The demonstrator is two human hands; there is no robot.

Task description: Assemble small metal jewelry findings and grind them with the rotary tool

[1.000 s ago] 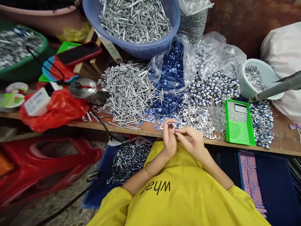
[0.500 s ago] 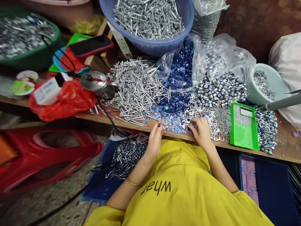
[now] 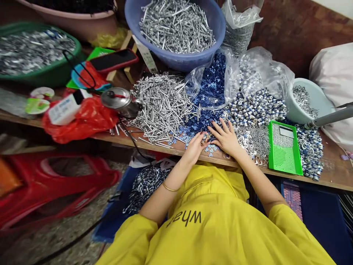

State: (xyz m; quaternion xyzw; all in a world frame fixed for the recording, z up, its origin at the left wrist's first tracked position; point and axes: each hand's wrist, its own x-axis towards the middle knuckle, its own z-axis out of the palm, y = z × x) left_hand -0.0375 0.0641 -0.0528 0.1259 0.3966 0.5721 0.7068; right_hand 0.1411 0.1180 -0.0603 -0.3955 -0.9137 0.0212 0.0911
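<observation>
Near the table's front edge my left hand point(image 3: 194, 148) is closed, with a small shiny metal part point(image 3: 204, 137) at its fingertips, too small to name. My right hand point(image 3: 226, 140) lies palm down with spread fingers on the blue three-armed pieces point(image 3: 211, 148), just right of my left hand. More of these blue pieces point(image 3: 212, 81) spill from a clear plastic bag behind. Left of them is a heap of silver eyelet pins point(image 3: 162, 106). Curved silver clips point(image 3: 246, 141) lie by my right wrist, with blue-and-silver cylinders point(image 3: 256, 108) behind.
A purple basin point(image 3: 176, 57) of metal pins stands at the back. On the right are a green tray point(image 3: 298, 158), a pale bowl point(image 3: 325, 105) and a grey rod point(image 3: 333, 117). A metal pot point(image 3: 118, 98) and red bag point(image 3: 82, 127) sit left; a red stool point(image 3: 104, 173) stands below.
My right hand has moved left from the silver clips and spread out over the blue pieces. My left hand has shifted slightly right and forward. The camera view has shifted slightly.
</observation>
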